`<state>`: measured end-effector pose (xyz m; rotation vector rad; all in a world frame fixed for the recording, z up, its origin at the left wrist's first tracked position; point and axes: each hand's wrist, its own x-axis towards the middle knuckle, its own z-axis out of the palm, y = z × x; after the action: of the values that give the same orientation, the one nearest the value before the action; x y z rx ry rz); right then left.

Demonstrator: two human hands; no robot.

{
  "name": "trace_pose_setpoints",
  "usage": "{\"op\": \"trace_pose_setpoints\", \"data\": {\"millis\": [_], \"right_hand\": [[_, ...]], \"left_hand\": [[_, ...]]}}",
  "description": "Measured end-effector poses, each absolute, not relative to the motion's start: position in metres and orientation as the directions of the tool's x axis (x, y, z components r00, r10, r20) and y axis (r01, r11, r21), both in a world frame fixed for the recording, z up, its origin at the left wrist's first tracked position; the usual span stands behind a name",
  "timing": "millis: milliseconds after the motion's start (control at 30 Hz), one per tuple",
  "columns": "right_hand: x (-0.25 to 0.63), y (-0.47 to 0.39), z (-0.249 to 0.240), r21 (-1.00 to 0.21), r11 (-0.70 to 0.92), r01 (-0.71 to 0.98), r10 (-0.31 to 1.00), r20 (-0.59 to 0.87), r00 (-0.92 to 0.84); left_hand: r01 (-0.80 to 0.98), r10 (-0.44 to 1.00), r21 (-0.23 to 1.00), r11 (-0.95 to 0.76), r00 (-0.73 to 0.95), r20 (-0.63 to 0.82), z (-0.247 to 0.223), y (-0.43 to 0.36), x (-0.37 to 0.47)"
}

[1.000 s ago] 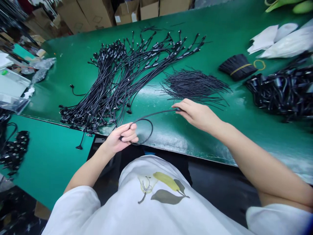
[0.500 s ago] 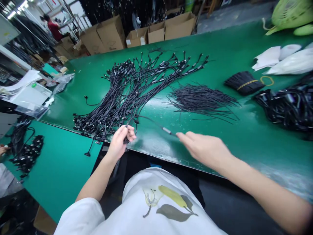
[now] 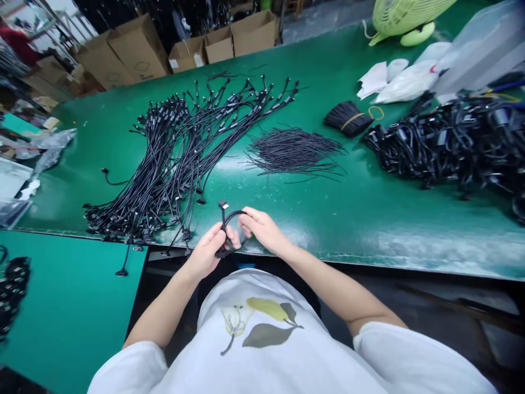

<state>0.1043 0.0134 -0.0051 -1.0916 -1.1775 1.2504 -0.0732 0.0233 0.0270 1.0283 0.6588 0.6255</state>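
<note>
Between my two hands a black cable (image 3: 234,213) is bent into a loop, just over the table's front edge. My left hand (image 3: 210,247) is closed round the cable, and a connector end sticks up above its fingers. My right hand (image 3: 262,230) pinches the loop on its right side; part of its grip is hidden. Left of my hands a big pile of black cables (image 3: 164,158) with connectors fans out over the green table (image 3: 287,213). Beyond my right hand lies a loose heap of thin black ties (image 3: 293,150).
A banded bundle of black ties (image 3: 348,117) lies to the right, near a heap of coiled black cables (image 3: 451,142). Behind are white rolls and bags (image 3: 406,87) and a green fan (image 3: 406,19). Cardboard boxes (image 3: 139,52) stand past the far edge. A lower green table (image 3: 74,295) adjoins at left.
My right hand has come left to my left hand, and the cable stretched between them is now curled into a loop. The view has turned to the right.
</note>
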Motion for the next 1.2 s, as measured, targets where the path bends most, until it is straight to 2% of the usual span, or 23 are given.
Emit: {"op": "trace_pose_setpoints", "data": {"millis": [100,233,333,400,467,567,667,733,833,867,933,1033,1100,1167,1200], "right_hand": [[0.091,0.009,-0.013,-0.873,-0.099,-0.478,0.990,-0.136,0.042],[0.088,0.001,0.000,-0.644,-0.198,-0.739,0.968,-0.249,-0.042],[0.081,-0.006,0.005,-0.591,-0.204,-0.781,0.956,-0.294,-0.027],[0.072,-0.011,0.002,-0.643,-0.203,-0.739,0.950,-0.313,0.011],[0.064,-0.015,-0.005,-0.717,-0.194,-0.670,0.947,-0.316,0.063],[0.060,-0.017,-0.013,-0.778,-0.139,-0.613,0.958,-0.262,0.116],[0.067,-0.013,-0.007,-0.703,-0.134,-0.698,0.974,-0.222,0.037],[0.075,-0.008,0.001,-0.638,-0.151,-0.755,0.977,-0.211,-0.017],[0.083,-0.003,0.012,-0.586,-0.188,-0.788,0.976,-0.199,-0.085],[0.084,-0.001,0.014,-0.573,-0.210,-0.792,0.973,-0.199,-0.114],[0.085,0.002,0.015,-0.564,-0.246,-0.788,0.967,-0.196,-0.162],[0.088,0.003,0.012,-0.660,-0.243,-0.711,0.970,-0.180,-0.165],[0.097,0.002,0.011,-0.840,-0.123,-0.529,0.992,-0.106,-0.064],[0.111,-0.002,0.012,-0.982,0.135,-0.132,0.989,0.125,0.080],[0.119,-0.005,0.012,-0.952,0.281,0.124,0.953,0.291,0.080]], "left_hand": [[-0.144,0.739,0.880,0.453,0.613,-0.280,0.016,0.019,-0.064],[-0.097,0.803,0.914,0.395,0.520,-0.292,0.003,0.008,-0.061],[0.096,0.791,0.967,0.237,0.559,-0.249,-0.007,0.002,-0.068],[0.230,0.772,0.959,0.165,0.575,-0.271,-0.015,-0.002,-0.075],[0.301,0.728,0.938,0.174,0.602,-0.328,-0.025,-0.007,-0.078],[0.321,0.640,0.917,0.237,0.659,-0.396,-0.034,-0.015,-0.076],[0.208,0.634,0.911,0.357,0.662,-0.400,-0.031,-0.025,-0.067],[0.068,0.588,0.830,0.553,0.674,-0.447,-0.022,-0.030,-0.060],[-0.069,0.417,0.546,0.835,0.726,-0.547,-0.006,-0.034,-0.053],[-0.092,0.374,0.465,0.880,0.738,-0.562,-0.002,-0.034,-0.051],[-0.129,0.348,0.392,0.911,0.751,-0.561,0.004,-0.033,-0.050],[-0.156,0.382,0.421,0.894,0.756,-0.531,0.004,-0.030,-0.048],[-0.151,0.415,0.473,0.868,0.746,-0.522,0.001,-0.028,-0.048],[-0.131,0.478,0.562,0.817,0.700,-0.531,-0.004,-0.024,-0.050],[-0.109,0.519,0.618,0.779,0.665,-0.537,-0.005,-0.021,-0.051]]}}
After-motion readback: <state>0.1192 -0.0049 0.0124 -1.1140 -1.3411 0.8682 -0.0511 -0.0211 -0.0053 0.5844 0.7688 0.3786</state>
